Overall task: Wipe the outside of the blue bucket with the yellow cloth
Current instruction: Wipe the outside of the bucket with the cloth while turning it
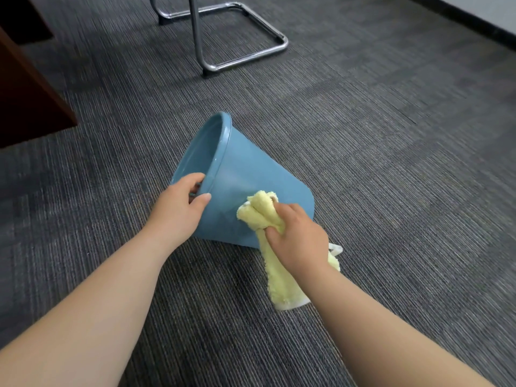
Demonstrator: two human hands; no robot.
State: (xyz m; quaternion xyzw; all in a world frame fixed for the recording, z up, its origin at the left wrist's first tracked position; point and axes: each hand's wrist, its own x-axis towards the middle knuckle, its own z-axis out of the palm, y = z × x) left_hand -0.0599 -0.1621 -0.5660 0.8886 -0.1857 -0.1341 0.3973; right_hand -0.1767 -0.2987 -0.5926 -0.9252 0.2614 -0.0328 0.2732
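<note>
The blue bucket (245,174) lies tipped on its side on the grey carpet, its open mouth facing left and away from me. My left hand (178,208) grips the near part of its rim, fingers hooked inside and thumb on the outer wall. My right hand (298,238) is shut on the bunched yellow cloth (259,210) and presses it against the bucket's outer wall near the base. The cloth's loose end hangs down under my right wrist to the carpet.
A chrome chair frame (240,55) stands on the carpet beyond the bucket. A dark brown wooden cabinet (25,96) fills the left edge. A wall with a dark skirting board (474,20) runs along the top right.
</note>
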